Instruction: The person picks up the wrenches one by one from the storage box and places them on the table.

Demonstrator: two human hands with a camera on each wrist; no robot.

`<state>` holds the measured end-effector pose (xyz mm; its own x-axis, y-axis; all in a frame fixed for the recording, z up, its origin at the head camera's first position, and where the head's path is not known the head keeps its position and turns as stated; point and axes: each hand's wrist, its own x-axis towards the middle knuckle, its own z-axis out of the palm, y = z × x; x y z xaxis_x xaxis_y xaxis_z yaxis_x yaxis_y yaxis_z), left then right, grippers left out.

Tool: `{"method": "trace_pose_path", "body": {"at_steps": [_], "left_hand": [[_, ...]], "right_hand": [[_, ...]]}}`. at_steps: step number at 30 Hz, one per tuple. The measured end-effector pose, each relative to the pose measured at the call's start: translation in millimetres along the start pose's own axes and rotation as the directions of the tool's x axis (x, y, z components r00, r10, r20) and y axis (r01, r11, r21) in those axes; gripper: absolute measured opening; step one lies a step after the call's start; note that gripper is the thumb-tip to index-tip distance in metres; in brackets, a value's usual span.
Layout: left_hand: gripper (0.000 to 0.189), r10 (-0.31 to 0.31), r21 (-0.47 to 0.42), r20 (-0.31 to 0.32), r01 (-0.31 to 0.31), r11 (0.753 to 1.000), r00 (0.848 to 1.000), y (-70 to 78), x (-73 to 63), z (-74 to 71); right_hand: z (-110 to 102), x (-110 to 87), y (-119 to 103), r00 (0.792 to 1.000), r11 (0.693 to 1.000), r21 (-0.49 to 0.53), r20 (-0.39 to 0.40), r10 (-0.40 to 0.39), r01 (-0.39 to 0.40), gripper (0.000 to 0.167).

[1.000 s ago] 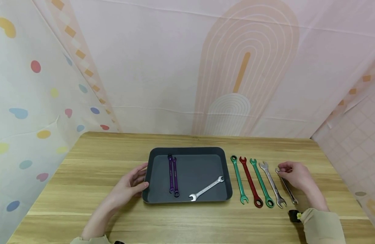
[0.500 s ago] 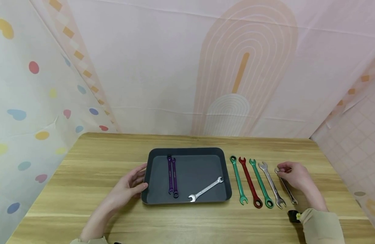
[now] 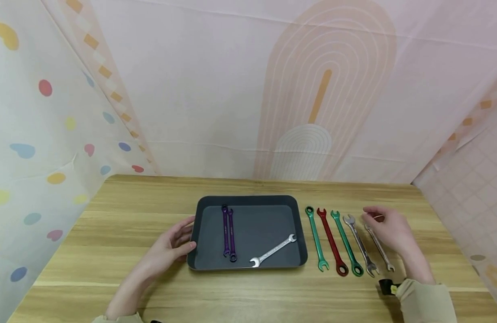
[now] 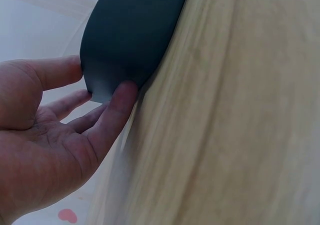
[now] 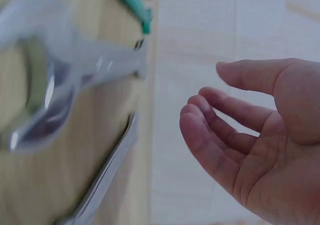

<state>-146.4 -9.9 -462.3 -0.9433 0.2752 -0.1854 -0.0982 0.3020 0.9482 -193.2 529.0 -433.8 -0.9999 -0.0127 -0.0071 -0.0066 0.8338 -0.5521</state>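
Lying apart below right hand (image 3: 389, 228), rightmost silver wrench (image 3: 379, 248), tray (image 3: 260, 220) touching left hand (image 3: 170, 244).

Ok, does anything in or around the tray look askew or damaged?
One thing: a silver double-ended metal wrench lies slantwise in the dark grey rectangular tray, toward its near right corner, while the two slim purple metal wrenches there lie side by side, nearly straight. I see no damage or spill.

silver wrench (image 5: 75, 57) blurred in right wrist view, tray (image 4: 132, 30) cropped in left
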Motion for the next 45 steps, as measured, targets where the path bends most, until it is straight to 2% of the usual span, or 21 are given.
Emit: {"method": "trace_pose_path", "body": {"at_steps": [5,11,17,31,45], "left_hand": [[0.074,-0.005,0.001,-0.003,0.005,1.000,1.000,-0.1,-0.4,-0.2],[0.074,-0.007,0.008,0.002,0.007,1.000,1.000,-1.3,-0.3,-1.0],[0.075,-0.008,0.004,0.011,0.008,1.000,1.000,-0.7,0.0,-0.5],[0.074,0.012,0.008,0.010,-0.012,1.000,1.000,2.5,-0.1,-0.1],[0.075,0.016,0.003,0.014,-0.016,1.000,1.000,3.0,0.1,-0.2]], "right_hand": [[4.6,-3.0,-20.1,0.997,0.997,0.011,-0.029,-0.072,0.072,0.038],[15.3,-8.2,-39.8,0.984,0.986,0.031,-0.074,-0.161,0.164,0.032],[21.5,-14.4,-55.2,0.973,0.970,0.094,-0.069,-0.220,0.226,0.029],[35.2,-26.4,-88.3,0.964,0.953,0.150,-0.054,-0.259,0.265,0.025],[48.7,-35.6,-109.3,0.941,0.922,0.195,-0.036,-0.335,0.336,0.025]]}}
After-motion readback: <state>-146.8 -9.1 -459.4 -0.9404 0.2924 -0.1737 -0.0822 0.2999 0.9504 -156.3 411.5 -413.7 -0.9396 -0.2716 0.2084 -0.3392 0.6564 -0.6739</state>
